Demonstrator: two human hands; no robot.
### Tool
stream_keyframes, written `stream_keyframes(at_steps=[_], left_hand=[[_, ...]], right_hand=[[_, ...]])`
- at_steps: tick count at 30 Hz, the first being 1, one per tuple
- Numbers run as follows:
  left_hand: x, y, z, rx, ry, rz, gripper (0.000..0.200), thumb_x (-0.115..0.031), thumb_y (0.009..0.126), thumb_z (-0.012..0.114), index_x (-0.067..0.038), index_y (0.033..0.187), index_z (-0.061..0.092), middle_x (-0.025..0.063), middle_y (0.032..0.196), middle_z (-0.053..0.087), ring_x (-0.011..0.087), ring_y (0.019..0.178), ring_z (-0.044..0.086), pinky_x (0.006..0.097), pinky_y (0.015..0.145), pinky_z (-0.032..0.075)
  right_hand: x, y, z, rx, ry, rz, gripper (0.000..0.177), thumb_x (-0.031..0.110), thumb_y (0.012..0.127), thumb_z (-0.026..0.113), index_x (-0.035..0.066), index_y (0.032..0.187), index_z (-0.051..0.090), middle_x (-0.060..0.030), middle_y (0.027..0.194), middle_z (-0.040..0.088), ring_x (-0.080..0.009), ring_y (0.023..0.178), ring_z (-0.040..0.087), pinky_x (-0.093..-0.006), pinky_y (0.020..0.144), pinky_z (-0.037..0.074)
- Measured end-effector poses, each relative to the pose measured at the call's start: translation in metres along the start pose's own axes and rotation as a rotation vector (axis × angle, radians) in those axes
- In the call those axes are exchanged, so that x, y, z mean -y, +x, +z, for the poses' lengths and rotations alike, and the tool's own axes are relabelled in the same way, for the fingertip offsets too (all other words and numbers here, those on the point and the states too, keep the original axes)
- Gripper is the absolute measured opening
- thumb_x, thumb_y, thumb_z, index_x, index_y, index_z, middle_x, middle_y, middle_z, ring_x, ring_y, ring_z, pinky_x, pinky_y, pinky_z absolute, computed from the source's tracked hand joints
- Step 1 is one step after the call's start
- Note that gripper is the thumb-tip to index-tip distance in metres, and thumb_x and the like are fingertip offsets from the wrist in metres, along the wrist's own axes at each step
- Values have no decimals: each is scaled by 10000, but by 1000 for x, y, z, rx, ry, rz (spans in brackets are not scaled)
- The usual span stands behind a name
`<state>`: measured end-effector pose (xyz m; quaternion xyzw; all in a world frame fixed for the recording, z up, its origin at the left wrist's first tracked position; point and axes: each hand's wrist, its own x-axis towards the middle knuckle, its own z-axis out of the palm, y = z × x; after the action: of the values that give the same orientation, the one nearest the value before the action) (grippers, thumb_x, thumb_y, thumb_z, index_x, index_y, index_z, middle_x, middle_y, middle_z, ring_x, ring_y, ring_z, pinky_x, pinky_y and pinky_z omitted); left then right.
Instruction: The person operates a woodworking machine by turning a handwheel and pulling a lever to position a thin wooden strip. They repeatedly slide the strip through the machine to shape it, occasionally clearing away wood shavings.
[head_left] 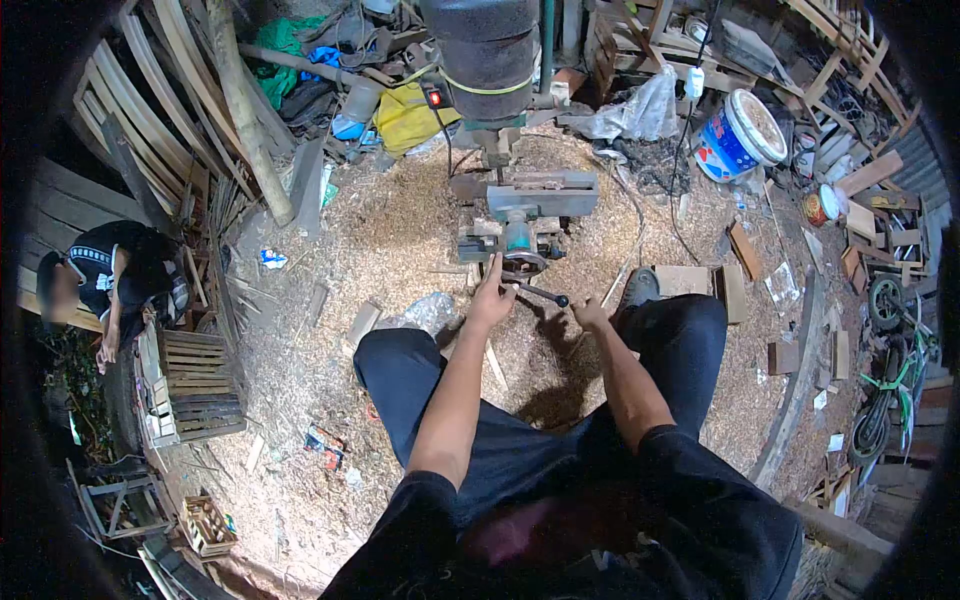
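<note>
A drilling machine [487, 60] stands in front of me, with a metal vise [543, 197] under its chuck. On the near side of the vise is a round handwheel [524, 266], and a crank lever with a black knob [562, 300] points right from it. My left hand [488, 303] is at the wheel's left edge, index finger stretched along it and thumb by the lever's base; its other fingers are curled and partly hidden. Just right of the knob, apart from it, my right hand [592, 317] is closed. I cannot make out what it holds, if anything.
Wood shavings cover the floor. A wooden block [683, 280] lies by my right shoe [640, 288]. A white-and-blue bucket [740, 137] stands at back right. Another person [125, 270] sits at left beside a slatted crate [195, 385]. A cable [680, 150] hangs at right.
</note>
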<state>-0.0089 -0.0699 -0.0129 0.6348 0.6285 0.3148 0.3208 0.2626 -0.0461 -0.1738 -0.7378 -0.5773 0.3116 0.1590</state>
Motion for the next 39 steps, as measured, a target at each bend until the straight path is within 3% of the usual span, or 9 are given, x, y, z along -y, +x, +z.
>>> stream_keyframes(at_steps=[6,10,13,17,21,25,29,34,39], left_hand=[[-1,3,11,-46,-108,21,816,-138,892,632,-57,1543,147,239,1563,246,321,1460,245,350,1166,247],[-1,7,14,-58,-179,-32,812,-135,888,634,-52,1539,157,235,1554,268,329,1450,266,353,1171,239],[-5,8,15,-66,-175,-66,804,-137,886,639,-53,1536,173,235,1551,273,332,1448,270,358,1169,248],[-3,10,19,-141,-143,-41,776,-150,882,655,-55,1521,224,240,1526,313,350,1427,304,373,1157,272],[-8,11,18,-171,-214,-34,708,-78,856,658,-36,1464,298,243,1418,415,368,1331,413,385,1108,333],[-13,17,15,-198,-307,-106,609,-178,865,699,-52,1385,409,219,1312,507,338,1243,490,391,1065,379],[-6,31,3,-134,-162,-131,464,-197,865,701,-26,1243,494,216,1093,631,347,1039,612,412,914,476],[-4,30,0,-150,-40,-57,481,-235,903,649,6,1285,483,275,1213,575,427,1132,566,453,966,458],[-82,63,-81,-530,155,239,604,-144,909,598,47,1429,355,284,1433,409,427,1326,406,480,1093,339]], right_hand=[[66,-2,-1,259,84,102,523,462,870,634,-58,901,687,-206,825,695,-335,770,677,-434,711,515],[66,-3,4,245,282,21,353,308,904,661,-42,890,703,-137,736,700,-222,601,671,-384,598,512],[45,0,1,243,245,89,398,375,821,695,-22,825,720,-218,759,694,-337,709,694,-430,671,524],[75,-12,-7,165,39,-31,293,264,902,671,-25,890,716,-129,676,675,-196,580,662,-361,574,518],[63,-13,-10,274,253,17,353,322,865,698,-31,891,713,-147,717,697,-247,627,679,-405,612,522],[54,-14,-1,138,-57,-171,290,263,851,676,-23,900,689,-224,811,698,-396,786,683,-466,680,524],[68,-32,-14,197,-61,-47,380,273,825,680,-11,1062,592,-270,996,659,-440,971,629,-486,820,506],[122,-20,-40,-131,51,-226,445,210,864,637,-90,1164,503,-346,1136,556,-504,1054,561,-513,901,472],[205,12,-98,-364,346,-553,435,159,893,610,-79,1238,492,-316,1170,564,-452,1129,535,-465,976,431]])
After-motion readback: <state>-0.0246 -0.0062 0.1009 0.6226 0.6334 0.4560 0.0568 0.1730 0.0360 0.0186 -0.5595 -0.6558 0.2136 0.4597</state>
